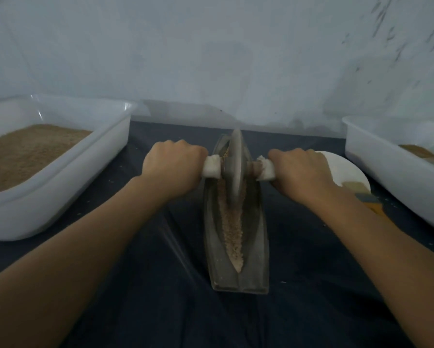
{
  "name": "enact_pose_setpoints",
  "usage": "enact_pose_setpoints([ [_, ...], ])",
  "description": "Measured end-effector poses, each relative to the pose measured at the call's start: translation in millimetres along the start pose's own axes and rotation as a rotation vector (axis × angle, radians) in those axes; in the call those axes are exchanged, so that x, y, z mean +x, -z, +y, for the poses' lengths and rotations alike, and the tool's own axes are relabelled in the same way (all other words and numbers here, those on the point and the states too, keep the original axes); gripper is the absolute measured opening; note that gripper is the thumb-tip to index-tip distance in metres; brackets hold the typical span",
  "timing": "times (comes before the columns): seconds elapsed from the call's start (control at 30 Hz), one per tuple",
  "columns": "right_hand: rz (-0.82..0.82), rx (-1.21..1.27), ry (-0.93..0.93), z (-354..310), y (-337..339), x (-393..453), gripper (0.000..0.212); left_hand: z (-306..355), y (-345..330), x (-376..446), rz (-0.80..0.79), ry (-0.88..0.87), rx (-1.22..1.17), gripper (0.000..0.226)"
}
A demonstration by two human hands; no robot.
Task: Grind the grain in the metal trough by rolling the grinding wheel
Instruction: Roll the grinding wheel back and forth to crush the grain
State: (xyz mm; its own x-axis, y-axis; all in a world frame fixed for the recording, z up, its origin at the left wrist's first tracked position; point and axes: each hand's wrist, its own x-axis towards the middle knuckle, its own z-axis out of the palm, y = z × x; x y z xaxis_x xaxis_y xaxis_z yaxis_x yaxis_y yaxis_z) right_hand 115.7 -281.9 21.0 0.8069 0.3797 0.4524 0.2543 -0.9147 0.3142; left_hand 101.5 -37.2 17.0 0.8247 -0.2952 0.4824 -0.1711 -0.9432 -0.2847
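A long boat-shaped metal trough (257,252) lies lengthwise in front of me on a dark cloth. Tan crushed grain (232,229) fills its narrow groove. A grey grinding wheel (233,169) stands upright in the far half of the groove. Its axle sticks out on both sides, wrapped in white handles. My left hand (172,169) grips the left handle (212,167). My right hand (302,172) grips the right handle (266,169). Both forearms stretch forward from the near corners.
A white plastic tub (60,187) holding brown grain sits at the left. Another white tub (397,169) stands at the right edge. A white dish (346,172) and a brush (361,194) lie just beyond my right hand. A pale wall rises close behind.
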Motion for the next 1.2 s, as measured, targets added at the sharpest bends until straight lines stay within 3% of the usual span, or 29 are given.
enact_pose_setpoints([
  [0.2,0.005,-0.048,0.028,-4,14,-15,0.023,3,8,-6,-0.058,0.01,-0.009,0.017],
  [0.3,0.042,-0.11,0.146,-6,37,-44,0.037,2,22,-40,-0.084,-0.029,-0.067,0.028],
  [0.37,0.101,-0.071,0.187,-6,51,-59,0.045,1,32,-59,-0.001,-0.075,-0.055,0.036],
  [0.47,0.063,-0.018,0.175,-5,53,-67,0.042,0,37,-64,0.054,-0.113,-0.017,0.041],
  [0.8,0.017,-0.095,0.04,0,2,10,0.023,1,-9,-2,-0.011,0.078,-0.08,0.017],
  [0.97,-0.019,-0.049,0.025,-4,14,-11,0.021,2,9,-11,-0.066,0.02,-0.039,0.018],
  [1.2,0.113,0.009,0.181,-3,49,-70,0.053,0,41,-61,-0.011,-0.127,0.015,0.038],
])
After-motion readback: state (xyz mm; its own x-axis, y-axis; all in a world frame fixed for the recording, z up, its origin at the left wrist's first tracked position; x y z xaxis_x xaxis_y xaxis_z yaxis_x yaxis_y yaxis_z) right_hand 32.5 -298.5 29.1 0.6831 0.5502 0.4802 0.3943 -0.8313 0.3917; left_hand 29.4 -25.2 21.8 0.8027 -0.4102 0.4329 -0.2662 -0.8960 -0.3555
